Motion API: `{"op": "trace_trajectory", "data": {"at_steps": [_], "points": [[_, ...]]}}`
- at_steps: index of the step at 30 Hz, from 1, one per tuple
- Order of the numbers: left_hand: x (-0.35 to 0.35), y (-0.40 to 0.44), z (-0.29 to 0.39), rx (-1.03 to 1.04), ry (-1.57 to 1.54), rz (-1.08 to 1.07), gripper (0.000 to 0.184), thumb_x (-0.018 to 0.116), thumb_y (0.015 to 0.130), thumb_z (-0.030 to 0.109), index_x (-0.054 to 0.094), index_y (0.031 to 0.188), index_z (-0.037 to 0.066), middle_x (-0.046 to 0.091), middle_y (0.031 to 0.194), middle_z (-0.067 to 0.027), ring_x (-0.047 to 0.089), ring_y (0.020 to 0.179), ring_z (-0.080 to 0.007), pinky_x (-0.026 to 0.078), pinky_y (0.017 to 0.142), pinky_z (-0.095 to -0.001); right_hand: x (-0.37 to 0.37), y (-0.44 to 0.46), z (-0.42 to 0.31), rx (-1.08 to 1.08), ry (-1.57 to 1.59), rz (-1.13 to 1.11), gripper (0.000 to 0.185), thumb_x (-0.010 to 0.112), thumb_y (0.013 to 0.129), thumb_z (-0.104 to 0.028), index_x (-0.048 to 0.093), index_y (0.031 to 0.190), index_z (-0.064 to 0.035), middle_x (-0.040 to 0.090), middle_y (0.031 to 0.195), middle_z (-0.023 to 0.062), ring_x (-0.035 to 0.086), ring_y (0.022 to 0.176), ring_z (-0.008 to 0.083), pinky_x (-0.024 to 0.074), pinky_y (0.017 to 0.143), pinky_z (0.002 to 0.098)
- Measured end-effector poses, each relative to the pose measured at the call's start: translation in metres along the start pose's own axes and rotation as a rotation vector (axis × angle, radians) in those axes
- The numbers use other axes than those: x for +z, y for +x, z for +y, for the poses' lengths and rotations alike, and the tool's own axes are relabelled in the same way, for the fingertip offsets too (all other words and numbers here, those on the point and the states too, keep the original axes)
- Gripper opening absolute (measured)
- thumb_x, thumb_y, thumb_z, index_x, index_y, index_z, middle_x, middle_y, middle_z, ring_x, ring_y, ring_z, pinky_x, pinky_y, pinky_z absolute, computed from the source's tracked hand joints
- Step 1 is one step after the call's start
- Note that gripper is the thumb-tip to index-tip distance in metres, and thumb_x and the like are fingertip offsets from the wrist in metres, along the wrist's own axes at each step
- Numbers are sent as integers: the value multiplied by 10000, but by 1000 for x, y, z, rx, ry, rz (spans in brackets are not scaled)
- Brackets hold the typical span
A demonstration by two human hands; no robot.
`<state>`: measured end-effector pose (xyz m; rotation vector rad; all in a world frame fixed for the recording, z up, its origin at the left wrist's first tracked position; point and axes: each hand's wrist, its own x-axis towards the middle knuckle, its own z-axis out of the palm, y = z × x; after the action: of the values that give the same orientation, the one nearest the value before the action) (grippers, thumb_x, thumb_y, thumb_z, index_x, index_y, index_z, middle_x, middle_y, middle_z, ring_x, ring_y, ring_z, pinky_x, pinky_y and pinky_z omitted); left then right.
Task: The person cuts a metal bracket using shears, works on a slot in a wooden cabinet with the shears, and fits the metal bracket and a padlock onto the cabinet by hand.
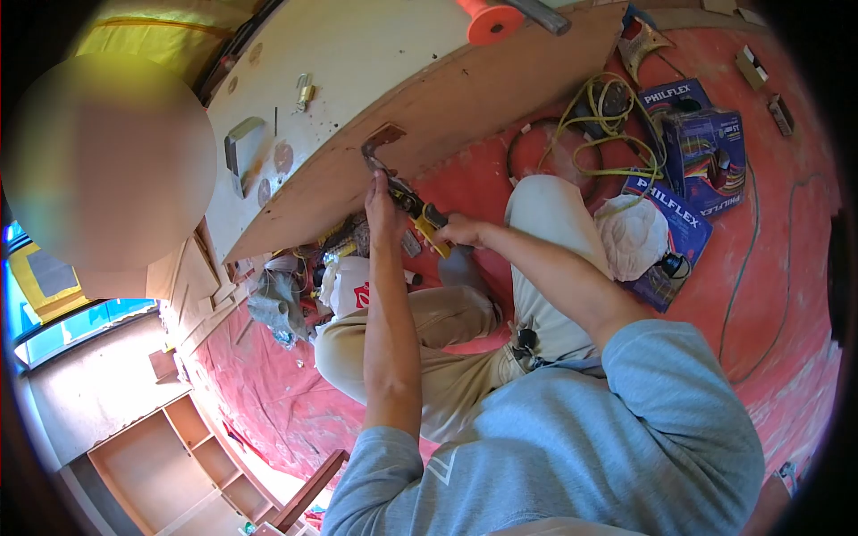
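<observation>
My left hand (pixel 384 210) is wrapped round the front part of a long dark tool with yellow parts (pixel 413 207). The rear end of that tool is gripped by my right hand (pixel 460 232), its fingers partly hidden. A bent metal end of the tool reaches up to a small brown plate (pixel 386 136) on the side of a large board (pixel 465 112). Whether the metal touches the plate, I cannot tell.
An orange-and-black object (pixel 493 22), a padlock (pixel 306 93) and a metal handle (pixel 239 152) are on the pale panel. Blue PHILFLEX boxes (pixel 706 152) and a yellow-green cable (pixel 585 112) lie right on the red floor covering (pixel 769 268). A blurred round area covers the upper left.
</observation>
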<state>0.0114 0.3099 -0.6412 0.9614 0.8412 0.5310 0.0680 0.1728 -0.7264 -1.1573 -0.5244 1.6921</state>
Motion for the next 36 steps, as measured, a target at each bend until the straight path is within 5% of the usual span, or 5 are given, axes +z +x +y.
{"op": "trace_trajectory", "data": {"at_steps": [19,23,26,27,36], "points": [[-4,-22,-32,45,822,128,351,793,753,310,551,857,77,535,736,-2,495,684,-92,422,618,-286,-5,9,9,-17,42,-99,325,654,721,-178,614,1014,-41,652,853,65,616,741,154,471,644,278],[-4,-32,-36,-98,773,56,727,837,617,474,502,1038,-16,568,929,-114,541,836,-211,468,746,-366,-7,8,18,26,-50,-5,294,638,793,-283,582,1004,-86,589,763,12,548,661,113,407,542,259],[26,-59,-20,-155,1002,184,1139,894,497,466,320,1336,-47,531,1207,-192,537,1063,-264,471,889,-386,-26,42,78,58,226,-119,503,570,903,-427,487,1275,-99,569,1154,15,576,951,131,475,827,305],[1,-42,-54,152,974,159,1127,901,477,443,336,1326,-37,519,1215,-200,527,1101,-279,462,903,-394,-27,30,59,66,139,-65,438,567,899,-408,529,1208,-100,592,1086,11,583,926,122,482,786,294],[11,-61,-36,-34,880,276,704,771,572,295,454,1133,9,613,1040,-220,610,992,-363,475,857,-422,-32,18,45,46,238,-122,377,434,939,-382,569,1091,-65,639,961,70,643,867,212,544,773,370]]}}
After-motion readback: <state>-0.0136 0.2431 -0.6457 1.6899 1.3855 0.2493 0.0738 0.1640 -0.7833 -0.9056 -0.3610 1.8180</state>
